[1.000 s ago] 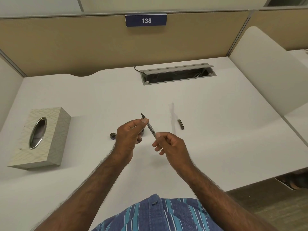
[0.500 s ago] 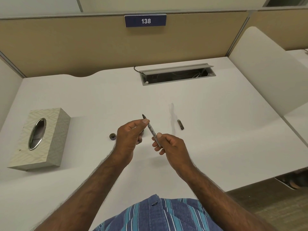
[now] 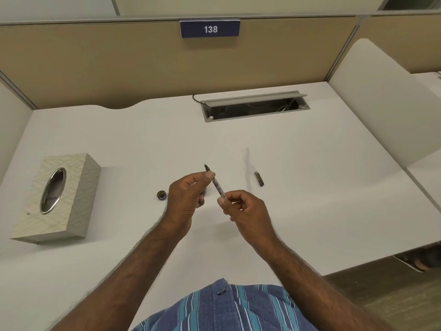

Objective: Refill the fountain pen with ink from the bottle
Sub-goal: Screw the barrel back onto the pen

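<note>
In the head view, the fountain pen (image 3: 216, 182) is held above the white worktop (image 3: 310, 187) between both hands, tilted with its nib pointing up and away from the person. The left hand (image 3: 187, 201) pinches the front section just below the nib between thumb and fingers, while the right hand (image 3: 241, 209) pinches the rear end of the clear, printed barrel with its fingertips. Each grip is thus clamped on the pen, one at each end, which is judged to suit a twisting action: the section steadied by one hand and the barrel or converter turned by the other.

A small round dark object (image 3: 161, 195), probably the ink bottle or its cap, stands on the worktop just beside the left hand; which of the two it is cannot be told. It is judged to have been kept near for dipping. The pen cap (image 3: 259, 178) lies flat to the right, apart from the hands and out of the way. A tissue box (image 3: 57, 197) sits at the far left, presumably at hand for wiping the nib.
</note>
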